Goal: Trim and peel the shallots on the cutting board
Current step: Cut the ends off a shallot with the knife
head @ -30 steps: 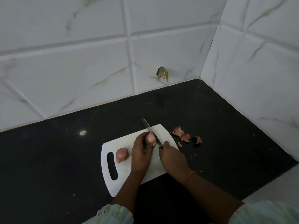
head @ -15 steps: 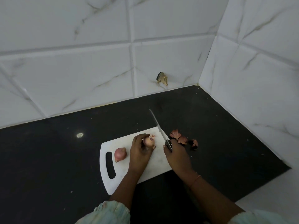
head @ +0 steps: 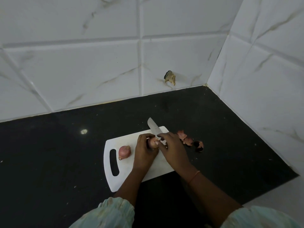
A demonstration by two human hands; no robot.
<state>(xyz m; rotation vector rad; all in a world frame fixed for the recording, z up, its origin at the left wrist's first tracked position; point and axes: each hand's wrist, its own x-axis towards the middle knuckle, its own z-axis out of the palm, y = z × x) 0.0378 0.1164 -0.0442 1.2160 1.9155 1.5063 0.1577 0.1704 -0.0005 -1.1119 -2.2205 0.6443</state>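
While the left hand (head: 144, 152) curls round a shallot (head: 152, 143) over the middle of the white cutting board (head: 158, 168), fingers wrapped about it, the right hand (head: 172, 148) meets it from the other side, gripping the knife (head: 153, 127) and pinching at the bulb's top with its fingertips. Most of that shallot hides inside the grip, so its long axis cannot be told. The blade rises out of the right hand and points away toward the back wall, leaning a little left, its tip reaching past the board's far edge. A second shallot (head: 124, 152) lies alone on the board, just beside the handle slot (head: 114, 162) and left of the hands, skin on, its long axis running near to far with the root end toward the person. Off the board on the black counter (head: 49, 153), just to the right, sits a small cluster of reddish peels (head: 189, 140). A chipped spot (head: 169, 77) marks the white marbled tile wall behind
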